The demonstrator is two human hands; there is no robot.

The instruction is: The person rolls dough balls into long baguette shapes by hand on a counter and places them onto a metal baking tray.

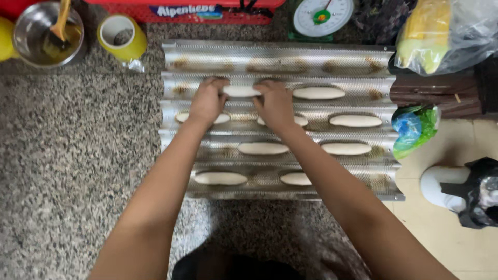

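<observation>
A perforated metal baguette tray [280, 57] with several long channels lies on a speckled granite counter [78, 145]. Several pale dough pieces rest in its channels. My left hand [207, 99] and my right hand [274, 103] both grip one dough piece [240, 91] in the second channel from the far side, one hand at each end. Another dough piece [318, 93] lies to its right in the same channel. The farthest channel holds no dough. My forearms cover parts of the lower channels.
At the far left stand a steel bowl [36, 36] with a brush and a yellow cup [122, 36]. A red crate [207, 13] and a dial scale [321, 16] sit behind the tray. Plastic bags [415, 129] lie at the right.
</observation>
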